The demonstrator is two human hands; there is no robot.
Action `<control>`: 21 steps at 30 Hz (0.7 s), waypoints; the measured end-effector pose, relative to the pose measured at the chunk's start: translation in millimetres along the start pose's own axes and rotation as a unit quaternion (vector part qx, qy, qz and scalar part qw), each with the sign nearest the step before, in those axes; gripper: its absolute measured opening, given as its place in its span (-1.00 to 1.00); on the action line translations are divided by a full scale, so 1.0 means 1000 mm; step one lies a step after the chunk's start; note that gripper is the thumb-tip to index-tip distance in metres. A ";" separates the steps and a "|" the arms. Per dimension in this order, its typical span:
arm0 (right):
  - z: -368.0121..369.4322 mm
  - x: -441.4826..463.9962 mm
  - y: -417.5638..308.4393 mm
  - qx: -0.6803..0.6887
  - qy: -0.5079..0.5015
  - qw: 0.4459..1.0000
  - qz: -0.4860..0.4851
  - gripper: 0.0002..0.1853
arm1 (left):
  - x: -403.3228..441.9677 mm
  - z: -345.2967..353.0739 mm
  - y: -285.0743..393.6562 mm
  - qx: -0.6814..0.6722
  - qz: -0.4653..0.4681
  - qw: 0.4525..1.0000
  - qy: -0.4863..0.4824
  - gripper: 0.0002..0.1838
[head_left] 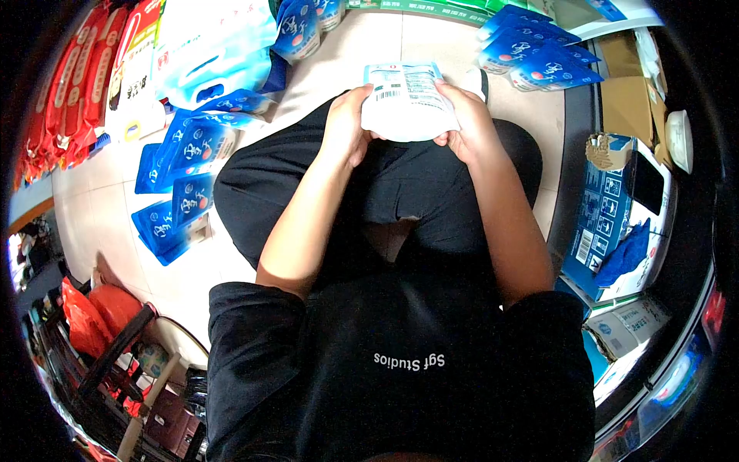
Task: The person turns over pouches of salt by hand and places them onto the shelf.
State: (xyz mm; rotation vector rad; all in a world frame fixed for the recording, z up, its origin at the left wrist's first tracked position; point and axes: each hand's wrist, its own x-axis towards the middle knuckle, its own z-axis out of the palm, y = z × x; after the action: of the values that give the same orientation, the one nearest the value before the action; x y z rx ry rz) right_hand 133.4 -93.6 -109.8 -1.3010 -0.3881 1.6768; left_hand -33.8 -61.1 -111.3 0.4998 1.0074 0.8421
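Observation:
Both my hands hold a white and pale-blue pouch (409,108) in front of my crossed legs. Its printed face with a barcode is turned up toward me. My left hand (350,127) grips one side edge, and my right hand (466,119) grips the opposite edge with the thumb on top. The fingers under the pouch are mostly hidden. To the left on the tiles lie several blue pouches (192,150) in overlapping piles. More blue pouches (539,58) are stacked at the upper right, beyond my right hand.
Red packages (77,85) stand at the far left beside a large pale-blue bag (215,54). An open blue and white carton (608,215) sits on the right, below a brown cardboard box (627,92). A cart-like frame (115,350) with red bags is at lower left.

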 end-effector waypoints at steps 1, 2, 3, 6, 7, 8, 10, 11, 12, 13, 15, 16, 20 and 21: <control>-0.002 0.001 0.000 0.002 -0.010 1.000 0.006 -0.68 | -0.008 0.006 0.008 0.039 -0.006 0.999 0.010 -0.64; -0.004 0.002 0.003 0.002 -0.009 1.000 0.005 -0.68 | -0.011 0.009 0.012 0.078 -0.012 0.997 0.020 -0.63; -0.005 0.004 0.006 0.017 -0.012 1.000 -0.017 -0.67 | -0.009 0.010 0.009 0.078 -0.013 0.997 0.020 -0.63; 0.006 0.003 0.006 0.054 -0.001 0.997 -0.060 -0.65 | -0.004 0.008 0.002 0.054 0.002 0.998 0.029 -0.63; 0.009 0.001 0.005 0.075 0.014 0.994 -0.082 -0.62 | -0.004 0.008 0.001 0.055 -0.003 0.998 0.032 -0.63; 0.010 -0.001 0.004 0.075 0.014 0.994 -0.082 -0.62 | -0.004 0.007 0.000 0.056 -0.009 0.998 0.035 -0.64; 0.010 -0.004 0.004 0.041 -0.035 0.996 -0.075 -0.57 | 0.001 0.006 -0.005 0.026 0.009 0.999 0.036 -0.63; 0.010 -0.006 0.003 0.042 -0.034 0.996 -0.075 -0.57 | 0.002 0.007 -0.006 -0.004 0.028 0.999 0.038 -0.63; 0.011 -0.007 0.003 0.029 -0.047 0.995 -0.085 -0.57 | 0.001 0.006 -0.005 -0.004 0.027 0.999 0.038 -0.63; 0.012 -0.008 0.003 0.016 -0.059 0.994 -0.094 -0.57 | -0.002 0.004 -0.003 0.025 0.034 0.999 0.022 -0.63; 0.012 -0.008 0.004 0.014 -0.063 0.993 -0.103 -0.57 | -0.002 0.003 -0.001 0.054 0.041 0.998 0.007 -0.63; 0.012 -0.008 0.004 0.012 -0.066 0.991 -0.114 -0.57 | 0.000 0.003 -0.002 0.030 0.035 0.999 -0.005 -0.62; 0.011 -0.010 0.003 0.008 -0.077 0.988 -0.130 -0.58 | -0.001 0.002 0.005 0.025 0.010 0.997 -0.075 -0.60; 0.010 -0.009 0.005 0.001 -0.079 0.985 -0.150 -0.59 | -0.001 0.001 0.005 0.025 0.009 0.997 -0.075 -0.60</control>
State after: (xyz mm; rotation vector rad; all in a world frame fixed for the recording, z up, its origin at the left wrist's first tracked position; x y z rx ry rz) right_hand 121.9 -100.4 -103.8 -1.0500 -0.6436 1.5259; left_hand -35.5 -58.7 -106.7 0.6073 0.8887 0.7854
